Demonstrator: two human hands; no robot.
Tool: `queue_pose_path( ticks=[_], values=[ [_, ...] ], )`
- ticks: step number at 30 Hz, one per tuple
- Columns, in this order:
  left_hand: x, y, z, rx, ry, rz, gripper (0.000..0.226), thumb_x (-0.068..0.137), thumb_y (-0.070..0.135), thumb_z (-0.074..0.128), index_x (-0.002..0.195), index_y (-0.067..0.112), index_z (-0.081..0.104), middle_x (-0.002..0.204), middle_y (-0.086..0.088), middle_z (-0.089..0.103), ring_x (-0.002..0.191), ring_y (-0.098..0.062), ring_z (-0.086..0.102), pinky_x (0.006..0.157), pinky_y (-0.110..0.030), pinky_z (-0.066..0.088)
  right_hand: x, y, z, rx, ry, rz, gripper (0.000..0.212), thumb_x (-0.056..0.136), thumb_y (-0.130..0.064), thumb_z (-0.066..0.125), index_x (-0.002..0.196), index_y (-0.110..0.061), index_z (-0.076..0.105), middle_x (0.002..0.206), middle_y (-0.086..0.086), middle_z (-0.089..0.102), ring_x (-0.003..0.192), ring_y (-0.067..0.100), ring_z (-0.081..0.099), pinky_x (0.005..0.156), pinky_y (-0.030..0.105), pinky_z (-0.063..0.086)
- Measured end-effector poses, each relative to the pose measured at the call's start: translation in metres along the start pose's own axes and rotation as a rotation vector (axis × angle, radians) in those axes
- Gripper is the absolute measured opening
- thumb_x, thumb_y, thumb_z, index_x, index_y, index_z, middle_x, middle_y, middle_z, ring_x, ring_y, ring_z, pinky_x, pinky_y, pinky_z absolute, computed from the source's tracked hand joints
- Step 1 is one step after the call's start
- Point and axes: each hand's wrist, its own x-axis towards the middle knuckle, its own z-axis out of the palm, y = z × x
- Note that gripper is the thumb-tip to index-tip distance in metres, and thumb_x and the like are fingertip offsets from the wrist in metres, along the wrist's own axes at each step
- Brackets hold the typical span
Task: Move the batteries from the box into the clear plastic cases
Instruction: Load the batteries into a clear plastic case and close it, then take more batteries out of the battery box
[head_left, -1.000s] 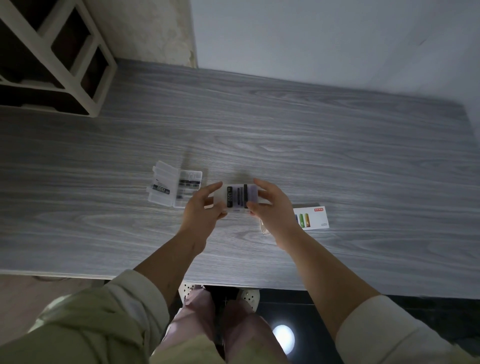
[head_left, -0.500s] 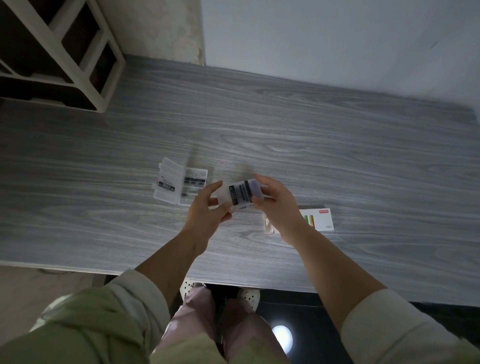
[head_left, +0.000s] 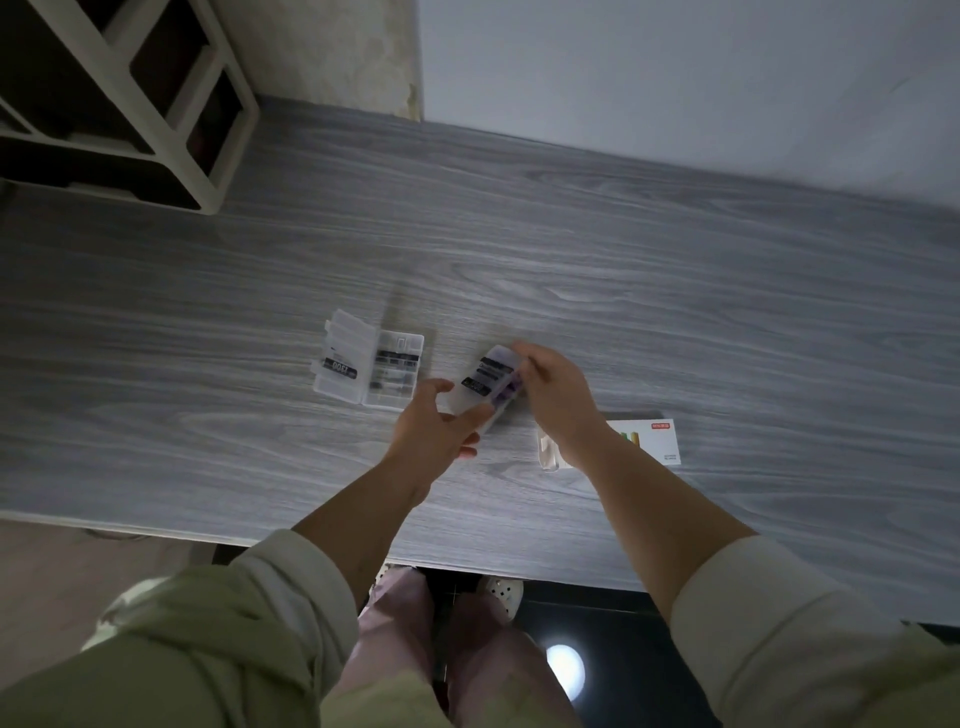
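Currently, both hands are holding one clear plastic case (head_left: 485, 387) above the grey wooden table (head_left: 675, 312), roughly at the middle of its near half. The case is tilting, its far end higher and angled to the right, and dark-labelled batteries are showing through its walls. The right hand (head_left: 558, 397) is gripping the far right end of the case, fingers curled over its edge. The left hand (head_left: 431, 428) is supporting the near left end, thumb on top and fingers underneath; its grip is closed on the case as well.

A second clear case (head_left: 370, 370) is lying open on the table to the left, well apart from the hands, with its lid folded out flat on the left side and batteries sitting in the right half. How many it contains cannot be told.

The white battery box (head_left: 652, 441) is lying flat on the table just right of the right wrist, which is partly covering it. A white shelf unit (head_left: 208, 130) is standing at the far left corner.
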Motion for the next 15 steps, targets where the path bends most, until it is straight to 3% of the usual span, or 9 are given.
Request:
queue_pose_path(
  ticks=[5,7,10,12,15],
  values=[
    [0.004,0.002,0.000,0.004,0.038,-0.032,0.059,0.085,0.031,0.070,0.135,0.017,0.043,0.099,-0.013,0.068,0.086,-0.026,0.071,0.076,-0.037,0.060,0.011,0.001,0.000,0.097,-0.035,0.094,0.039,0.099,-0.006,0.033,0.130,-0.018,0.055,0.121,-0.002,0.056,0.106,0.011,0.053,0.075,0.013,0.041],
    [0.004,0.003,-0.002,0.004,0.034,-0.042,0.059,0.085,0.032,0.069,0.135,0.017,0.043,0.098,-0.014,0.069,0.086,-0.026,0.071,0.075,-0.036,0.060,0.015,0.000,0.000,0.095,-0.054,0.099,0.044,0.097,0.000,0.032,0.131,-0.018,0.053,0.123,0.000,0.057,0.108,0.013,0.054,0.080,0.017,0.044],
    [0.005,0.003,-0.004,0.045,0.027,-0.049,0.058,0.085,0.036,0.068,0.135,0.015,0.046,0.095,-0.012,0.072,0.084,-0.023,0.072,0.071,-0.034,0.060,0.019,-0.002,0.001,0.082,-0.085,0.102,0.055,0.089,0.012,0.033,0.132,-0.017,0.051,0.126,0.004,0.058,0.115,0.017,0.054,0.097,0.033,0.048],
    [0.005,0.004,-0.006,0.058,0.028,-0.042,0.055,0.086,0.039,0.066,0.132,0.014,0.049,0.095,-0.012,0.071,0.081,-0.023,0.072,0.068,-0.032,0.059,0.021,-0.002,0.002,0.068,-0.084,0.085,0.053,0.089,0.011,0.036,0.131,-0.017,0.051,0.126,0.006,0.058,0.114,0.018,0.055,0.099,0.036,0.048],
    [0.004,0.007,-0.008,0.055,0.023,-0.036,0.043,0.091,0.041,0.058,0.124,0.012,0.057,0.093,-0.012,0.068,0.075,-0.022,0.069,0.065,-0.030,0.058,0.024,0.002,0.001,0.037,-0.072,0.070,0.047,0.092,0.007,0.041,0.131,-0.019,0.050,0.124,0.004,0.058,0.106,0.014,0.057,0.084,0.022,0.050]
  ],
)
